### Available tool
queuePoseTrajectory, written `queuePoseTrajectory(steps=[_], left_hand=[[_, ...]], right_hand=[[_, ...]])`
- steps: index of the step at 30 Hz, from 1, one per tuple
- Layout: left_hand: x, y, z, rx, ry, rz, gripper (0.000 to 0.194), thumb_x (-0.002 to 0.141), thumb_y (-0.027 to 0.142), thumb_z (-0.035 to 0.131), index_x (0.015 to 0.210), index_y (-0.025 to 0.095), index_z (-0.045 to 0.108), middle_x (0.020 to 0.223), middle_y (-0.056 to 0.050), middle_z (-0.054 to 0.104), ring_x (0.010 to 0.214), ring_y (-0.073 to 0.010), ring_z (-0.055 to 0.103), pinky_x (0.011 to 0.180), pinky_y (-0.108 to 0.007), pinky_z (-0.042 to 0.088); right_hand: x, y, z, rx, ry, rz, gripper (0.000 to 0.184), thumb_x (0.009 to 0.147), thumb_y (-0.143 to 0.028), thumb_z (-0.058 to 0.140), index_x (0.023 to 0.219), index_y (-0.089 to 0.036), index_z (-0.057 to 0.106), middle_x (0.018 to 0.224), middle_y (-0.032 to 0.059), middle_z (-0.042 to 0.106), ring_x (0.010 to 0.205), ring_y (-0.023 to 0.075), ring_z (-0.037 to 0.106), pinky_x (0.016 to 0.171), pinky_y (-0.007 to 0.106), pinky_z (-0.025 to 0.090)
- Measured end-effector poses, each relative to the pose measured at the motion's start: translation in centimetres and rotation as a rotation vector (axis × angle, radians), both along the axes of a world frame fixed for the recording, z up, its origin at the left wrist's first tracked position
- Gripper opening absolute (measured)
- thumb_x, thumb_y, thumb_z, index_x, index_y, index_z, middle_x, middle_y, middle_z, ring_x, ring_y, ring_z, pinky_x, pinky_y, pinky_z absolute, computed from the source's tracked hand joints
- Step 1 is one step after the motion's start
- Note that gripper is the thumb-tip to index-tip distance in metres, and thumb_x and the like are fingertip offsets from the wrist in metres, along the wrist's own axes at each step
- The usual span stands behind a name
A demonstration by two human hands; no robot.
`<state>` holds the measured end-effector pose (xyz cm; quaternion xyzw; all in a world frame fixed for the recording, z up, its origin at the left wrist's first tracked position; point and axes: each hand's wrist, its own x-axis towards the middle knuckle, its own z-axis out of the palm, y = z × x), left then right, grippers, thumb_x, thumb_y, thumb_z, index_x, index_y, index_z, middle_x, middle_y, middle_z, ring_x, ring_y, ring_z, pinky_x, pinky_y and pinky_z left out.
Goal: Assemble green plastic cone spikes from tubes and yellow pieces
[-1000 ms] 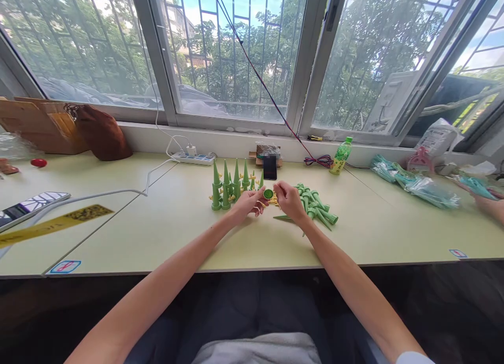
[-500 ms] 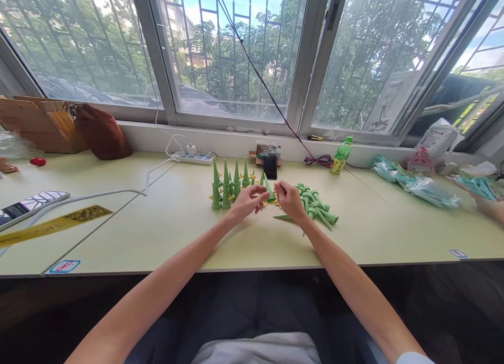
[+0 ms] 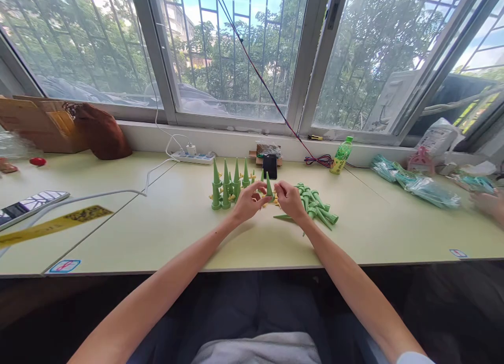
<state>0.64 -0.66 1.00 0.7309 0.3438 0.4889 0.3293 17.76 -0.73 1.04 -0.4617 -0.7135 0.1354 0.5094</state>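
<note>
My left hand (image 3: 249,202) has its fingers closed on a green plastic cone-shaped spike (image 3: 269,187), held nearly upright with the tip upward. Close to its right side, my right hand (image 3: 290,201) is closed with fingertips pinched; what it grips, if anything, is hidden. Left of my hands stand several green spikes (image 3: 216,194) in rows, tips up, with small yellow valve-like pieces on them. More small yellow parts (image 3: 276,201) show partly between my hands. A loose heap of green spikes (image 3: 318,206) lies just right of my right hand.
Behind my hands are a black phone (image 3: 270,166) and a small box. A green drink bottle (image 3: 341,156) and a power strip (image 3: 195,157) stand along the wall. A white cable (image 3: 118,191) crosses the left side. At far right, another person's hand (image 3: 486,205) is near bagged teal items (image 3: 429,190).
My left hand has turned the spike from its open round end facing me to standing tip up. My right hand stays almost in place. The other person's hand has shifted slightly.
</note>
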Motion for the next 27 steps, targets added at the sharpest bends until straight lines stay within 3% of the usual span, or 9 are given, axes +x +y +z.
queuePoseTrajectory(steps=[5, 10, 15, 20, 27], left_hand=[[0.09, -0.22, 0.41, -0.053, -0.032, -0.004, 0.043, 0.080, 0.056, 0.068, 0.101, 0.019, 0.058, 0.092, -0.003, 0.064, 0.047, -0.0061, 0.054, 0.038, -0.018, 0.040], [0.22, 0.25, 0.39, -0.132, -0.101, 0.008, 0.056, 0.088, 0.068, 0.048, 0.073, 0.015, 0.060, 0.071, -0.004, 0.062, 0.041, -0.0079, 0.052, 0.033, -0.021, 0.036], [0.19, 0.35, 0.30, -0.280, -0.030, -0.047, 0.071, 0.085, 0.076, 0.044, 0.057, 0.012, 0.061, 0.053, -0.006, 0.057, 0.038, -0.0098, 0.050, 0.034, -0.022, 0.035], [-0.07, 0.04, 0.34, -0.432, 0.014, -0.215, 0.078, 0.084, 0.079, 0.040, 0.061, 0.010, 0.068, 0.057, -0.010, 0.062, 0.043, -0.0115, 0.053, 0.039, -0.022, 0.038], [-0.21, -0.18, 0.55, -0.545, -0.014, -0.262, 0.080, 0.077, 0.083, 0.046, 0.069, 0.008, 0.071, 0.066, -0.012, 0.067, 0.047, -0.0114, 0.054, 0.043, -0.022, 0.038]], right_hand=[[-0.18, -0.13, 0.08, 0.032, 0.011, -0.019, 0.037, 0.096, -0.047, 0.040, 0.070, -0.020, 0.048, 0.059, -0.0033, 0.043, 0.057, 0.0119, 0.035, 0.058, 0.025, 0.031], [-0.21, -0.19, 0.10, 0.024, 0.020, -0.026, 0.038, 0.096, -0.047, 0.040, 0.071, -0.020, 0.050, 0.057, -0.0034, 0.041, 0.055, 0.0120, 0.035, 0.056, 0.025, 0.031], [-0.24, -0.28, 0.16, 0.018, 0.025, -0.020, 0.037, 0.096, -0.046, 0.040, 0.073, -0.020, 0.051, 0.056, -0.0033, 0.042, 0.054, 0.0122, 0.036, 0.057, 0.025, 0.032], [-0.22, -0.60, 0.32, 0.015, 0.041, 0.015, 0.036, 0.096, -0.046, 0.041, 0.074, -0.020, 0.051, 0.056, -0.0032, 0.044, 0.054, 0.0121, 0.037, 0.057, 0.025, 0.032], [-0.11, -0.68, 0.48, 0.017, 0.052, 0.041, 0.035, 0.096, -0.045, 0.042, 0.074, -0.020, 0.052, 0.056, -0.0036, 0.042, 0.053, 0.0115, 0.036, 0.056, 0.024, 0.032]])
